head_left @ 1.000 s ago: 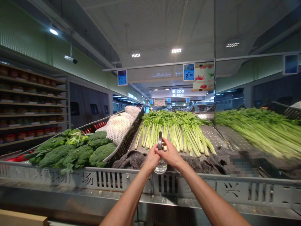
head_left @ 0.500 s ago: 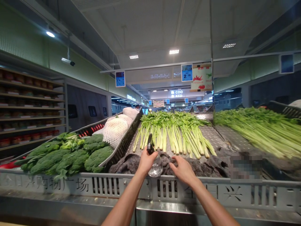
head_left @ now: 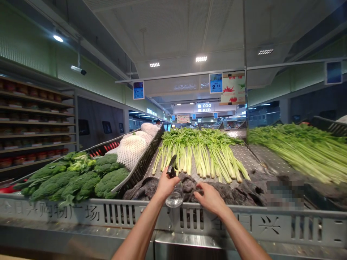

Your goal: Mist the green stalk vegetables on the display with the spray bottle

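Observation:
My left hand [head_left: 167, 184] is closed around the neck of a spray bottle [head_left: 175, 198] with a black trigger head and a clear, round body. The bottle hangs just behind the front rail, over a dark crumpled cloth [head_left: 141, 188]. To its right, my right hand [head_left: 208, 196] hovers near the same cloth with its fingers apart and curved, holding nothing; whether the fingertips touch the cloth I cannot tell. Beyond both hands, bunches of celery [head_left: 200, 155] lie on a sloped, dotted board, stalk ends toward me.
Broccoli [head_left: 78, 180] fills the left crate, with vegetables in white foam nets [head_left: 132, 146] behind it. A grey slotted rail [head_left: 121, 213] runs along the front. At the right, a mirror panel [head_left: 292, 104] reflects the celery. Shelves of jars [head_left: 35, 126] stand far left.
My left hand has shifted slightly left and down with the spray bottle, which is now more tilted. My right hand has moved slightly left, its fingers a little more curled.

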`<state>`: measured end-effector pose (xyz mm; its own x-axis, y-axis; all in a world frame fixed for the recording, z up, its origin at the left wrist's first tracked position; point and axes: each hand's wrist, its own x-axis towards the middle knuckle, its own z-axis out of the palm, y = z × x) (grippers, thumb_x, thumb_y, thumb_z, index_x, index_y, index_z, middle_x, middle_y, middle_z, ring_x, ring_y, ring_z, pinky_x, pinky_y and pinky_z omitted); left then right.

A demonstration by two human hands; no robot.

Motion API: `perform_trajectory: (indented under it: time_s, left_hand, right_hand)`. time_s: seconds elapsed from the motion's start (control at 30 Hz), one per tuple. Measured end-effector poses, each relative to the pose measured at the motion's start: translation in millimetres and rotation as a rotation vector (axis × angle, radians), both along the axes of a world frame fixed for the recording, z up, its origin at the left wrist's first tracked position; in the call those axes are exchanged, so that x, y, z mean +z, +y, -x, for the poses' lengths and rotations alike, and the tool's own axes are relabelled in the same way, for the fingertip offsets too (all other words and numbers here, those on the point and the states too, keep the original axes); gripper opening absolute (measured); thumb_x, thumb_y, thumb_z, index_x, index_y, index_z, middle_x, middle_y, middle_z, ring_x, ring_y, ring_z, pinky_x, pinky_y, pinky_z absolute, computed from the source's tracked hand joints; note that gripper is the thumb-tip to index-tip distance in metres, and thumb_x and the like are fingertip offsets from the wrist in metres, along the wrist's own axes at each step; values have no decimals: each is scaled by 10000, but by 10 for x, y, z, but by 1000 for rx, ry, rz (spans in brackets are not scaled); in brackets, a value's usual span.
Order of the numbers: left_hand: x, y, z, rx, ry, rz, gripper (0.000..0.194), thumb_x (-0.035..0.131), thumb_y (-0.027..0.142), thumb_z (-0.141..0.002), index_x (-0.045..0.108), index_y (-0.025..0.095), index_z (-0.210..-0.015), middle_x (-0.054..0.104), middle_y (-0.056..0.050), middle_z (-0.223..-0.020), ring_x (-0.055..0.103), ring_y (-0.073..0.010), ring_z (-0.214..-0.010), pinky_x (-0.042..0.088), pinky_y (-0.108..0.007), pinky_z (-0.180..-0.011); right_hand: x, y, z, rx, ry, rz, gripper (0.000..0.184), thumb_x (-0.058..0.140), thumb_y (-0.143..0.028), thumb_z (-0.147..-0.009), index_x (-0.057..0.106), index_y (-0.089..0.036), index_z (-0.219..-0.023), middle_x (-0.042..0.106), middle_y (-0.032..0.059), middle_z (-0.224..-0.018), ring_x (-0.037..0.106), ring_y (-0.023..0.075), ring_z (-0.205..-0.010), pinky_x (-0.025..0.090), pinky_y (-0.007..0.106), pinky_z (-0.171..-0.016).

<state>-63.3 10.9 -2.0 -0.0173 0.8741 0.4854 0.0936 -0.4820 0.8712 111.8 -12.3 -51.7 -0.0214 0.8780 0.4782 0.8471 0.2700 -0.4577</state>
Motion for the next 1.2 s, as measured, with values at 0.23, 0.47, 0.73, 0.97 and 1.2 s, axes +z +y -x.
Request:
perform_trajectory:
  time_s: [0.23,0.47,0.73,0.97,1.2]
  left_hand:
    - [24,-2,49,-20,-118,4,526,561,111,-499,464,168,-1012,565,0,-779,540,-117,-693,411,-233,-638]
    - [68,93,119,26,-25,-43,426,609,210,-534,518,144,-945,563,9,-681,522,-117,-629,407,-253,-649]
    - [71,64,42,166,174,-190,265,546,200,-584,557,163,-846,596,-8,-763,544,-132,-689,416,-251,-672]
    - [47,69,63,160,123,-236,300,505,175,-583,529,144,-881,582,-16,-775,532,-122,-674,406,-233,-654]
    - [89,-22,48,221,301,-198,273,546,232,-582,531,162,-846,499,36,-596,460,-106,-549,367,-226,-553]
  right_hand:
    - [-21,53,-47,34,26,48,286,438,-364,-708,568,-183,-888,610,57,-901,561,158,-792,385,250,-695]
    - [41,169,-107,44,155,32,302,445,-351,-696,596,-151,-865,633,66,-861,577,166,-790,405,268,-724]
    - [52,230,-190,-56,199,-20,287,438,-330,-702,601,-145,-850,638,73,-845,582,177,-780,411,279,-731]
    - [10,241,-194,-14,242,27,280,440,-333,-692,611,-142,-805,648,69,-810,587,184,-784,408,272,-732]
    - [28,204,-171,-32,230,28,289,433,-335,-689,606,-137,-807,644,72,-805,582,186,-786,403,269,-728]
